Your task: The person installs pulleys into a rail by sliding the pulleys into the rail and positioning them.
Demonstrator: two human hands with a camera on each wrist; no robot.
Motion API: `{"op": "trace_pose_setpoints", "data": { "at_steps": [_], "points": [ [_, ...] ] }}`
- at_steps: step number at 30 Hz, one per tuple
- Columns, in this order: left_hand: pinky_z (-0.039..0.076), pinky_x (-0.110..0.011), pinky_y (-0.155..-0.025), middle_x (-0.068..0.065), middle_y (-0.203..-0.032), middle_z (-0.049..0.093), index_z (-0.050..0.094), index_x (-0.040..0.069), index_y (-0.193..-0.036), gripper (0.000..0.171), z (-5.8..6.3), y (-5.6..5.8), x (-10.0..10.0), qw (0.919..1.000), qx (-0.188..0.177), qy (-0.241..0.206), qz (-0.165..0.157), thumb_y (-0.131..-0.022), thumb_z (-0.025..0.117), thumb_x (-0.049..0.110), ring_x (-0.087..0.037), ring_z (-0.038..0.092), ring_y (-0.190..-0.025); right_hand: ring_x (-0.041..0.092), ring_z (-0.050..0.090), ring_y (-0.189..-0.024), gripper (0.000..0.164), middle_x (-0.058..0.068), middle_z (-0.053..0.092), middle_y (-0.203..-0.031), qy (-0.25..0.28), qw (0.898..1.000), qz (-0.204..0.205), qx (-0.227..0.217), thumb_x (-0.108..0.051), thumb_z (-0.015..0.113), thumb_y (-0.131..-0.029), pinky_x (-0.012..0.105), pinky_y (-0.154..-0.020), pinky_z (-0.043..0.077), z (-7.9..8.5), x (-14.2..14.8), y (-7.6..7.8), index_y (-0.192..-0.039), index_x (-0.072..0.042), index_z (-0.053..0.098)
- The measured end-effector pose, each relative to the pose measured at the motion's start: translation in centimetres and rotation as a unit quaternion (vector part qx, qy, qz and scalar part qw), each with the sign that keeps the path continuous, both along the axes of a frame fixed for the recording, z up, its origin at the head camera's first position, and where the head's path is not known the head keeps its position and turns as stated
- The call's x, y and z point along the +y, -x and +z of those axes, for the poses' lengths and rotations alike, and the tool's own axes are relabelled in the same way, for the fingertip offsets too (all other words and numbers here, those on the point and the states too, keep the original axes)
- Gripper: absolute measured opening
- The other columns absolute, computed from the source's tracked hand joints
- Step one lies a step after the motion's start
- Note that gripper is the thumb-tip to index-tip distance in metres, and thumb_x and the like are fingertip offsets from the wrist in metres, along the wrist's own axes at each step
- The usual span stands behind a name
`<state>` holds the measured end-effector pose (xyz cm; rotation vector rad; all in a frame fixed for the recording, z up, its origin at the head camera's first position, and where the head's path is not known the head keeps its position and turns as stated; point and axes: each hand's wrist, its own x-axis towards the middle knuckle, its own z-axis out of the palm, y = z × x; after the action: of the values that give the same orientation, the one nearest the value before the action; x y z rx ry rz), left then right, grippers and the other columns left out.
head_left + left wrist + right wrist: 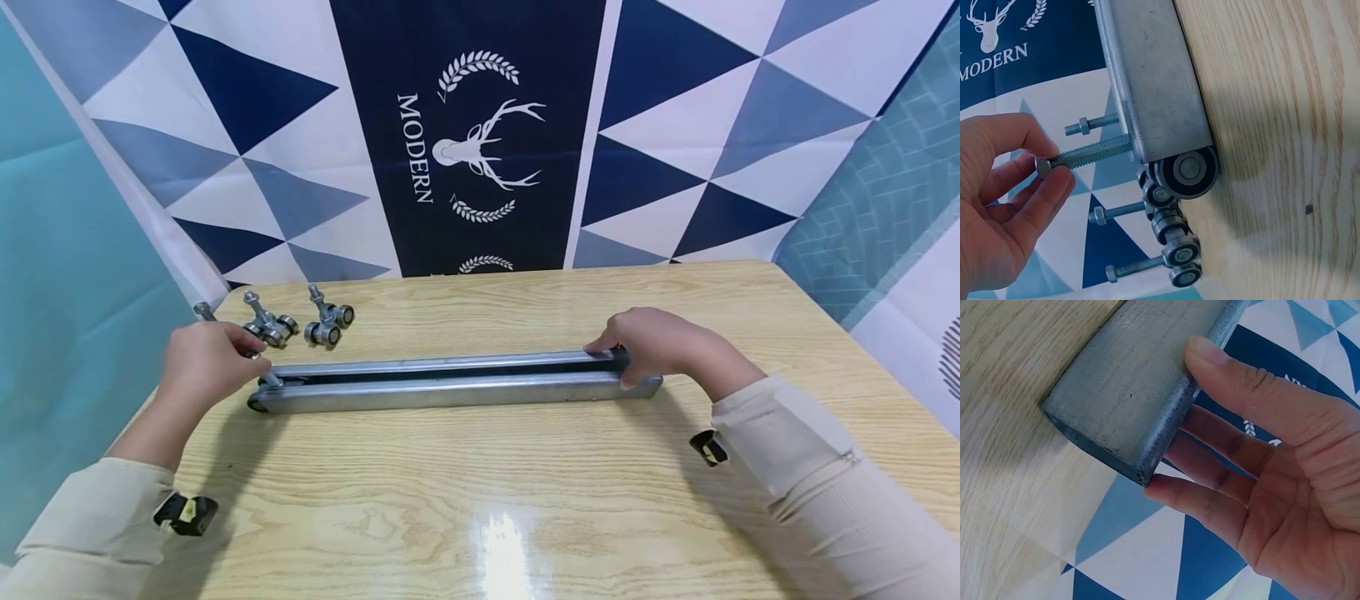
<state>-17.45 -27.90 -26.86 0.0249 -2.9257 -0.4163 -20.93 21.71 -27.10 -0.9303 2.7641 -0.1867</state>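
A long grey metal track (465,392) with a slot along its top lies on the table. Its left end is in reach of my left hand (206,362), which pinches the head of a threaded bolt (1088,153) between thumb and fingers. That bolt stands up from the track's slot, and a black-rimmed wheel (1188,169) shows at the open end below it. My right hand (652,346) grips the track's right end, thumb (1210,353) on the near slot edge and fingers towards the far side.
Behind the track's left end stand several roller carriages with upright bolts, one of them a four-wheeled carriage (327,321). Another carriage (270,321) is partly covered by my left hand. The wooden table (420,492) meets a patterned cloth (480,167) at its back edge.
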Motion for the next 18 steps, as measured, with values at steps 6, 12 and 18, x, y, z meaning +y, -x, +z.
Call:
{"op": "trace_pose_setpoints", "data": {
  "at_steps": [6, 12, 18],
  "points": [
    [0.038, -0.031, -0.051, 0.003, -0.064, 0.061, 0.070, 0.010, -0.078, 0.015, 0.32, -0.16, 0.26, 0.9998, -0.012, 0.004, -0.017, -0.071, 0.067, 0.023, -0.015, 0.052, -0.056, 0.020, 0.059, -0.091, 0.054, 0.004, 0.064, -0.101, -0.004, 1.000, 0.002, 0.003, -0.007, 0.079, -0.060, 0.037, -0.075, 0.048, -0.04, -0.01, 0.05, -0.112, -0.008, 0.063],
    [0.038, -0.030, -0.050, 0.002, -0.064, 0.061, 0.070, 0.010, -0.078, 0.014, 0.30, -0.09, 0.34, 0.9997, -0.011, 0.004, -0.019, -0.071, 0.067, 0.021, -0.015, 0.051, -0.056, 0.017, 0.059, -0.086, 0.055, 0.002, 0.064, -0.098, -0.003, 1.000, 0.009, 0.008, -0.008, 0.080, -0.059, 0.035, -0.072, 0.048, -0.03, -0.02, 0.05, -0.111, -0.009, 0.063],
    [0.039, -0.032, -0.051, 0.002, -0.065, 0.062, 0.070, 0.010, -0.079, 0.014, 0.27, 0.04, 0.60, 0.9996, -0.003, 0.008, -0.026, -0.070, 0.067, 0.021, -0.015, 0.053, -0.057, 0.018, 0.059, -0.086, 0.055, 0.002, 0.064, -0.098, -0.005, 1.000, 0.014, 0.012, -0.008, 0.080, -0.060, 0.035, -0.072, 0.048, 0.06, 0.01, -0.04, -0.112, -0.008, 0.063]
  ]
}}
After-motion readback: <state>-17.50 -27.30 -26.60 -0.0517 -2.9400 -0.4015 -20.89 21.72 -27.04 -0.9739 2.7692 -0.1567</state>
